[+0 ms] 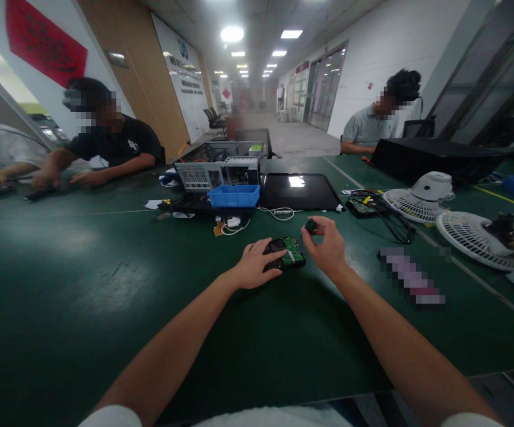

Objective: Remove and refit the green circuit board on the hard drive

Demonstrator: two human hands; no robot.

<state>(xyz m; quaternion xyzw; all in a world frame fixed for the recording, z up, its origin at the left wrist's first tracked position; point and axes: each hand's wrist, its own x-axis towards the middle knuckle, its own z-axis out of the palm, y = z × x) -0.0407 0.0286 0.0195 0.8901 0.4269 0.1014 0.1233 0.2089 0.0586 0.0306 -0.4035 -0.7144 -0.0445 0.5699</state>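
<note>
On the green tabletop in front of me lies a small black device (300, 261) with a green circuit board (291, 249) exposed on its right part. My left hand (257, 264) rests on the device's left side, fingers spread, index finger reaching onto the board. Just right of and above the board, my right hand (328, 243) pinches a small dark block-shaped part (311, 225) between thumb and fingers. That part is apart from the board, and its exact kind is too small to make out.
Ahead stand an open computer case (219, 172), a blue tray (234, 196) and a dark flat panel (299, 191). Cables and a circuit board (366, 206), fan parts (417, 198) and a blurred flat object (411, 276) lie rightward. Co-workers sit across and left.
</note>
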